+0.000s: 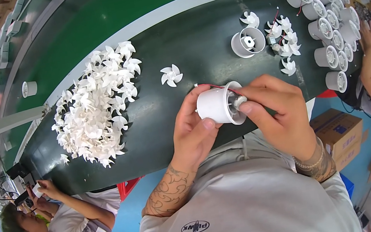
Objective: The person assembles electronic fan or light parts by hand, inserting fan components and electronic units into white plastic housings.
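I hold a short white plastic housing [216, 104] over the near edge of the dark workbench [183, 101], just in front of my chest, so its open mouth faces my right side where I can get at the inside. My left hand [193, 132] wraps it from below, thumb pressed on the smooth wall and fingers curled behind, which keeps the round shell from turning. My right hand [277, 114] closes at the mouth, thumb and forefinger pinching a small grey motor [238, 101] seated in the middle; a thin red wire [212, 85] trails off the back rim. The shell is matt moulded plastic, a plain cylinder with a flared lip. To my left lies a heap of white fan blades [94, 107], thin, curved and petal-like, with one loose blade [171, 75] lying apart nearer me. Ahead to my right stands an open housing [248, 41] beside a few more blades, and beyond it rows of finished cylinders [327, 16] stacked close.
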Tool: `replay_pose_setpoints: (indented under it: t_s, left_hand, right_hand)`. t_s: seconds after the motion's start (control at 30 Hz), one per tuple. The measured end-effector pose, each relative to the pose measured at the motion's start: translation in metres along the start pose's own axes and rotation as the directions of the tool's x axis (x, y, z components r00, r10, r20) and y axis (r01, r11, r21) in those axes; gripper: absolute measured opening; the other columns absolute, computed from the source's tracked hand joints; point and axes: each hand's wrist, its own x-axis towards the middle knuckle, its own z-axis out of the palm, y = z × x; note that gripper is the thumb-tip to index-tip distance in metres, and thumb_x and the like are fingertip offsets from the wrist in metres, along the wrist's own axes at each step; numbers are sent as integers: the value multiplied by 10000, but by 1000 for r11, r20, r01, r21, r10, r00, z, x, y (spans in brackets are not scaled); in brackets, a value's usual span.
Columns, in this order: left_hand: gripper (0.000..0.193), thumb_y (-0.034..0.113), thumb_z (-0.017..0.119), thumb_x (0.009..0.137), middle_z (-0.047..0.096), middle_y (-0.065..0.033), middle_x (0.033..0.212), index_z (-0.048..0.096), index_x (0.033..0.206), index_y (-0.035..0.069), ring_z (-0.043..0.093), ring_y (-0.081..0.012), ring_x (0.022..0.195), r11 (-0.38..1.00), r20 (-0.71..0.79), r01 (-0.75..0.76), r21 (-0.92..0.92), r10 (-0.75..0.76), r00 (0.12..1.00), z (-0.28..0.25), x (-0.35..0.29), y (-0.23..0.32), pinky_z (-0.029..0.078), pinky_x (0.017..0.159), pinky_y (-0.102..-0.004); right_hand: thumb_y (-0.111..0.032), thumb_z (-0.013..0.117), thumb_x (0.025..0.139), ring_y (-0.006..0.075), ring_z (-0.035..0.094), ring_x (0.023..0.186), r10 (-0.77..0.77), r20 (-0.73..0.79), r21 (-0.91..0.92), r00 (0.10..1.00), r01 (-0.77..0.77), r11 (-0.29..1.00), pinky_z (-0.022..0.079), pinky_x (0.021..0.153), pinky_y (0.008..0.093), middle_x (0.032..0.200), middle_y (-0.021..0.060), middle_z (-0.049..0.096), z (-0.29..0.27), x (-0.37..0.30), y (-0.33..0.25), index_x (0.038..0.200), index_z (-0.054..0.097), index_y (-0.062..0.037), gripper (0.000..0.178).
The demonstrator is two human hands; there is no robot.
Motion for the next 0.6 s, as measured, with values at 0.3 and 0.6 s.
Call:
replay_pose_setpoints:
  t_s: [0.3, 0.6]
  left_hand:
    - [585, 140, 674, 887, 497, -132, 1356, 396, 1396, 63, 484, -268, 1282, 997, 118, 1, -71, 8, 993, -11, -2, -4, 424, 1051, -444]
    - [678, 211, 735, 843, 540, -155, 1291, 371, 1381, 17, 533, -280, 1224, 995, 27, 38, -96, -36, 999, -1, 6, -3, 422, 1046, -427]
  right_hand:
    - [-12, 641, 892, 51, 532, 649, 351, 102, 453, 931, -358, 817, 407, 560, 200, 823, 35, 619, 3, -3, -8, 982, 664, 44, 108]
    - [48, 670, 843, 45, 532, 696, 343, 56, 448, 938, -330, 831, 411, 567, 202, 835, 27, 612, 0, 4, -5, 983, 638, 28, 145]
